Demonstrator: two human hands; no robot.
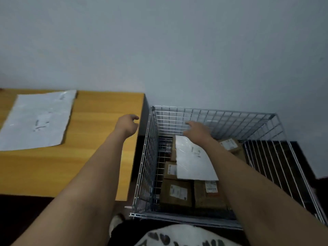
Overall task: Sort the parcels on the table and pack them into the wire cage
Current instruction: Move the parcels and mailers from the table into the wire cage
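Note:
A wire cage (213,110) stands on the floor right of the wooden table (99,139). Inside it lie several brown cardboard boxes (175,192) with a white flat mailer (193,160) resting on top of them. My right hand (197,129) hovers over the far end of that mailer, fingers extended and holding nothing. My left hand (126,124) hangs above the table's right edge, fingers loosely curled and empty. Another white flat mailer (37,119) lies on the table at the far left.
A pale wall rises behind the table and cage. The cage's right wire panel (284,167) folds outward over dark floor. My patterned clothing (177,237) and a shoe (115,222) show at the bottom edge.

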